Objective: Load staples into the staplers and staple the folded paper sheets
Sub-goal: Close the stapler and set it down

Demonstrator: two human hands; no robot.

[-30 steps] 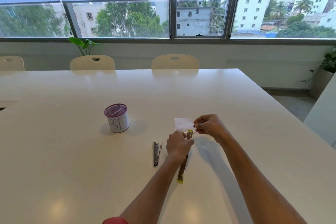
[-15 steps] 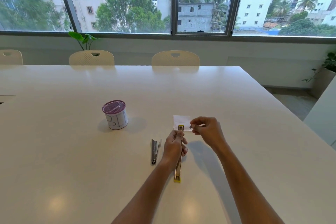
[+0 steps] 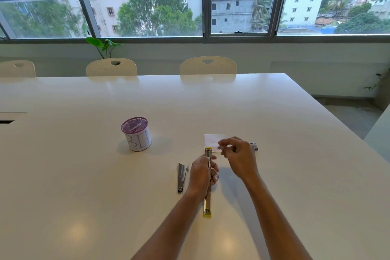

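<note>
Gripping the opened yellow stapler [image 3: 207, 196] flat on the table [image 3: 84, 207], the left hand [image 3: 201, 175] curls around it; the right hand [image 3: 239, 157] pinches something small, likely staples. Beyond lie folded paper [image 3: 211, 140] and a mesh cup [image 3: 136, 134] holding unclear items.

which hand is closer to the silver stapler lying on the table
Left. The left hand grips the yellow stapler right beside the silver stapler; the right hand is farther right.
</note>
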